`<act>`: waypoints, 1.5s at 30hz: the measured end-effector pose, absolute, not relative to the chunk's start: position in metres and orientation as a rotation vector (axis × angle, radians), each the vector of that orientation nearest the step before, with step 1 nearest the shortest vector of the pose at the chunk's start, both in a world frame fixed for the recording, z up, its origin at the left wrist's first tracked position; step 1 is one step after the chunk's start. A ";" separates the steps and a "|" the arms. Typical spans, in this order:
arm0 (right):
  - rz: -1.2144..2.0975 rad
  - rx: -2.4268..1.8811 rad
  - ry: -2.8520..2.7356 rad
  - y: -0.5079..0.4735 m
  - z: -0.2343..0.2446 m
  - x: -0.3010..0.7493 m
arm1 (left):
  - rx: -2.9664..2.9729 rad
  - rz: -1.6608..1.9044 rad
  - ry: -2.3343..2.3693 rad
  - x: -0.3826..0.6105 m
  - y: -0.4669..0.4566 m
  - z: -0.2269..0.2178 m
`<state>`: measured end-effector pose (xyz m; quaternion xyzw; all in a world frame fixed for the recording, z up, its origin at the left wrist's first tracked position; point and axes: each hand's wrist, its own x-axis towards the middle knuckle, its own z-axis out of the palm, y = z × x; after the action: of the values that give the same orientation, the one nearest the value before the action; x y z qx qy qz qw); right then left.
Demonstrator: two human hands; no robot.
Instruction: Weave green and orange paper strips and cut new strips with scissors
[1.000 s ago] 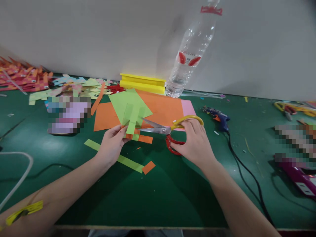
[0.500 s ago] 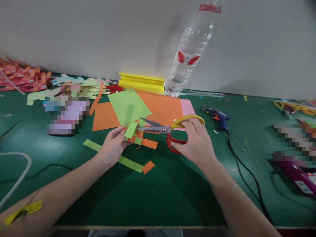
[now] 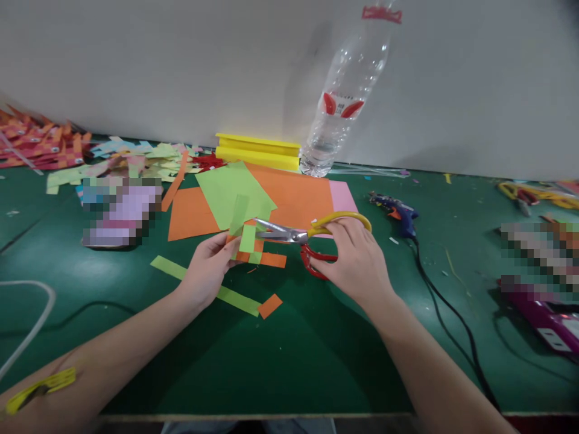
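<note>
Between the thumb and fingers of my left hand (image 3: 211,265) is a piece woven from green and orange paper strips (image 3: 248,240), with strip ends sticking out upward and to the right. My right hand (image 3: 357,259) grips scissors (image 3: 296,235) with one yellow and one red handle. Their blades point left, slightly parted, with the tips at the right side of the woven piece. Below the left hand a green paper strip (image 3: 237,301) lies on the table beside a small orange scrap (image 3: 270,306). Green (image 3: 235,187) and orange (image 3: 298,202) paper sheets lie behind the piece.
A water bottle (image 3: 337,102) leans against the wall beside a folded yellow piece (image 3: 257,152). A blue glue gun (image 3: 398,214) with a black cord lies to the right. A phone (image 3: 124,214), paper scraps (image 3: 154,157) and orange woven pieces (image 3: 40,141) are at left.
The scissor blades have drawn closer together and sit slightly left of before. The short green strip on the woven piece, tilted earlier, now stands more upright. Both hands keep their hold.
</note>
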<state>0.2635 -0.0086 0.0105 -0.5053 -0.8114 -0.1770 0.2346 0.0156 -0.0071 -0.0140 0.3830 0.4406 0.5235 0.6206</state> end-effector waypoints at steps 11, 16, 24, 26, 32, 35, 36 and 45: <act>-0.471 -1.356 -2.264 -0.009 0.009 0.262 | 1.012 1.039 1.081 0.014 -0.011 -0.016; -0.457 -1.333 -2.278 -0.010 0.010 0.261 | 1.036 1.041 1.000 0.015 -0.012 -0.017; -0.381 -1.268 -2.286 -0.011 0.012 0.258 | 1.109 1.019 0.919 0.015 -0.011 -0.019; -0.362 -1.261 -2.286 -0.012 0.012 0.257 | 1.125 1.025 0.910 0.016 -0.012 -0.020; -0.338 -1.244 -2.294 -0.014 0.013 0.257 | 1.166 1.012 0.923 0.016 -0.013 -0.019; -0.314 -1.248 -2.303 -0.015 0.016 0.256 | 1.137 1.040 0.934 0.016 -0.014 -0.019; -0.302 -1.247 -2.304 -0.015 0.017 0.256 | 1.133 1.052 0.946 0.015 -0.014 -0.019; -0.273 -1.232 -2.337 -0.018 0.018 0.255 | 1.234 1.078 1.040 0.014 -0.014 -0.018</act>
<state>0.2555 -0.0176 0.0183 -0.4504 -0.8541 -0.0998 0.2403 0.0139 -0.0139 -0.0179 0.5245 0.4421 0.4583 0.5651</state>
